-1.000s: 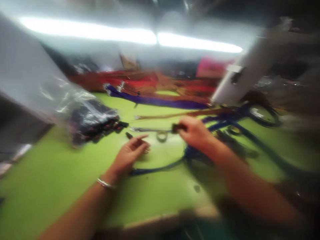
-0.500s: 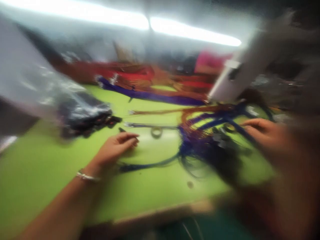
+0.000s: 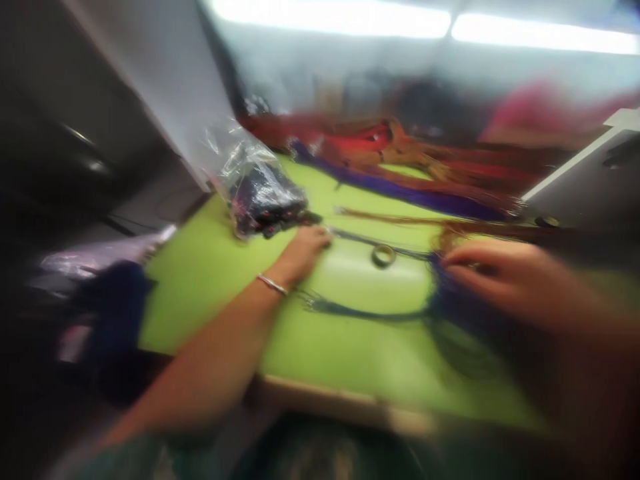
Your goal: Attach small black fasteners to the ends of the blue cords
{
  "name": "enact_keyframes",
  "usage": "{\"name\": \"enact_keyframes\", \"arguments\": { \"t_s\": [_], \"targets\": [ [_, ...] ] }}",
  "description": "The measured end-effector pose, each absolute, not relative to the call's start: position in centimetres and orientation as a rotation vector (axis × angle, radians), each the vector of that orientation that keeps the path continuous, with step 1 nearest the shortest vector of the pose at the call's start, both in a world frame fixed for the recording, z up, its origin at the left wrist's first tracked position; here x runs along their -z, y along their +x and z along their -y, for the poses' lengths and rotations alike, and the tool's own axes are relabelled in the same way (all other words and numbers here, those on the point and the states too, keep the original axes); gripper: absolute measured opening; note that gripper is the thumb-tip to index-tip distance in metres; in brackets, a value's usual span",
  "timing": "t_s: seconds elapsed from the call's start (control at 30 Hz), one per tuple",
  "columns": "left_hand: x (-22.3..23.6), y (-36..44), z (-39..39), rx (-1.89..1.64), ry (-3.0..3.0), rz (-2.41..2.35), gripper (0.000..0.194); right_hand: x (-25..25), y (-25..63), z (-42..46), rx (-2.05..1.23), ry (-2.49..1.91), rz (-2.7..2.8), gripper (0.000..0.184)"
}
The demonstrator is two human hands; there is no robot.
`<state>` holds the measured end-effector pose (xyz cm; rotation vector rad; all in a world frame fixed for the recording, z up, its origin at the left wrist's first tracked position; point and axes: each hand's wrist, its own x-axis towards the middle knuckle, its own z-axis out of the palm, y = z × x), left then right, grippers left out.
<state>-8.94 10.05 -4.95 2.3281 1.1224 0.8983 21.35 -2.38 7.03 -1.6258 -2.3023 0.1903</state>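
My left hand (image 3: 306, 248), with a bracelet (image 3: 273, 284) at the wrist, reaches to the small black parts (image 3: 280, 223) at the mouth of a clear plastic bag (image 3: 255, 173). Its fingers are bent and smeared by motion, so their grip does not show. Close to its fingertips lies the pale end of a thin dark cable (image 3: 360, 239). On the right, my right hand (image 3: 500, 273) is over a tangle of blue wires (image 3: 450, 293), thumb and forefinger pinched together at its left side. What they pinch is too blurred to make out.
A roll of tape (image 3: 383, 256) lies between my hands. Nearer me, a blue cable (image 3: 370, 315) runs leftward from the tangle. Purple (image 3: 410, 193) and orange-brown wire bundles (image 3: 395, 150) lie along the back of the green table (image 3: 340, 360). A white panel (image 3: 595, 173) stands at right.
The camera view has swung left, shifting the table rightward in the picture. My left hand has moved forward to the black parts, and my right hand leftward over the wires.
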Motion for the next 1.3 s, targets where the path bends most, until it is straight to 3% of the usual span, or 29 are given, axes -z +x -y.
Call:
{"name": "enact_keyframes", "arguments": {
  "t_s": [0.2,0.43,0.63,0.73,0.93,1.13,1.3],
  "targets": [
    [5.1,-9.9,-10.7,-0.900,2.398,-1.352,0.019,-1.5,9.8,0.0,-0.508,-1.510,2.600,0.013],
    [2.7,-10.9,-10.3,-1.373,1.842,-1.246,0.021,-0.6,4.9,-0.8,-0.540,-1.519,2.568,0.016],
    [2.0,-11.3,-10.2,-1.490,1.442,-1.117,0.028,0.3,1.1,-1.5,-0.403,-1.724,2.616,0.017],
    [2.0,-11.1,-10.0,-1.455,1.396,-1.114,0.028,1.1,0.3,-1.8,-0.412,-1.808,2.572,0.016],
    [1.2,-11.0,-9.3,-1.318,1.215,-1.057,0.028,0.1,2.7,-3.4,-0.821,-1.637,2.202,0.008],
    [0.8,-9.2,-7.4,-1.002,0.905,-0.837,0.030,-2.6,8.5,-2.8,-1.117,-1.367,1.435,0.016],
    [1.8,-7.1,-5.9,-0.823,0.770,-0.689,0.029,-1.8,11.3,-1.8,-1.225,-1.335,1.255,0.022]
  ]
}}
